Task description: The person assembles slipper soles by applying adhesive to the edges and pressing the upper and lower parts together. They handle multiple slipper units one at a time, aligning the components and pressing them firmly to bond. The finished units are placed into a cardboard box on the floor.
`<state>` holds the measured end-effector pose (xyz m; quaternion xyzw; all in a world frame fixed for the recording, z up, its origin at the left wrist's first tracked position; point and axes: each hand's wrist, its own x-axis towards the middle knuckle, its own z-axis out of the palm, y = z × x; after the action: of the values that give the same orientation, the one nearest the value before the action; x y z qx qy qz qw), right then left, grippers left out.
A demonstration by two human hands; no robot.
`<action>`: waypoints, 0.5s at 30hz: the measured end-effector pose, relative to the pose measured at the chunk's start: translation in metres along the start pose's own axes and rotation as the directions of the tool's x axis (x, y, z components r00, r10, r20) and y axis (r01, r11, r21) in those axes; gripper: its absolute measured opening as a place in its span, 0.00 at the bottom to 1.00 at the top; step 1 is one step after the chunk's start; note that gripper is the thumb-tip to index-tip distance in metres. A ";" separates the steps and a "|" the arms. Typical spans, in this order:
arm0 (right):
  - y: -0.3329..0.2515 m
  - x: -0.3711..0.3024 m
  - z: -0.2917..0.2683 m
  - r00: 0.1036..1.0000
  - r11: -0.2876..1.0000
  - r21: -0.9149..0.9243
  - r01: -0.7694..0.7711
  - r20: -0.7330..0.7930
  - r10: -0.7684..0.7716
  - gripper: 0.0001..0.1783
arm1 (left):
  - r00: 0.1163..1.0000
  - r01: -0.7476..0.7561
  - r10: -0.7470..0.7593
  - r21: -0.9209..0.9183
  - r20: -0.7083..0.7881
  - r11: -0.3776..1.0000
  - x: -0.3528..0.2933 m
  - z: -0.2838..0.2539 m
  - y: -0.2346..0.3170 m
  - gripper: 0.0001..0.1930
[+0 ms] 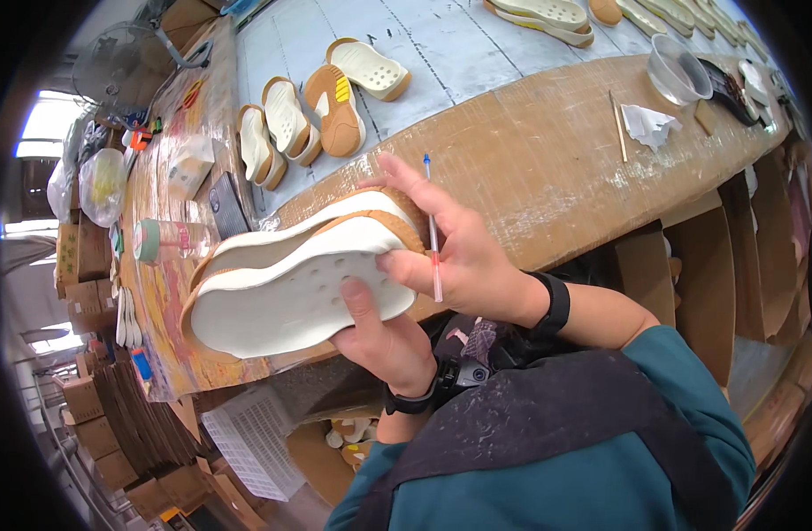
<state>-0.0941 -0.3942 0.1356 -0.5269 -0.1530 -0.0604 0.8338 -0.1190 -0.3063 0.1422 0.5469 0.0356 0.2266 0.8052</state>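
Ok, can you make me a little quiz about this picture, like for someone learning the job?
1. Pick one: which of the person's hands has the slim pen?
A) left
B) right
2. True or false: the crumpled white paper is inside the clear tub.
3. What is the thumb of the left hand touching?

Key:
1. B: the pen sits among the fingers of the right hand.
2. False: the paper lies beside the tub, on the brown surface.
3. The white face of the nearer sole, the part with small holes.
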 end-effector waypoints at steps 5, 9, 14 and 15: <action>-0.001 -0.003 -0.004 0.999 1.000 -0.018 -0.022 0.029 0.022 0.38 | 0.998 0.057 -0.057 -0.028 -0.013 0.998 -0.001 -0.001 -0.001 0.25; -0.010 -0.003 -0.015 0.979 0.849 -0.489 0.200 0.121 -0.161 0.33 | 0.995 0.093 -0.095 -0.047 -0.038 0.995 0.002 -0.005 -0.003 0.25; -0.020 -0.006 -0.036 0.991 0.948 -0.289 0.129 0.012 -0.131 0.23 | 0.996 0.086 -0.087 -0.080 -0.005 0.993 0.004 -0.010 -0.009 0.27; -0.028 -0.007 -0.041 0.989 0.945 -0.301 0.129 -0.026 -0.143 0.21 | 0.996 0.087 -0.088 -0.049 -0.004 0.995 0.005 -0.010 -0.011 0.28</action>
<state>-0.0999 -0.4441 0.1416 -0.6336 -0.1581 -0.1528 0.7418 -0.1136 -0.2990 0.1296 0.5244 0.0566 0.1937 0.8272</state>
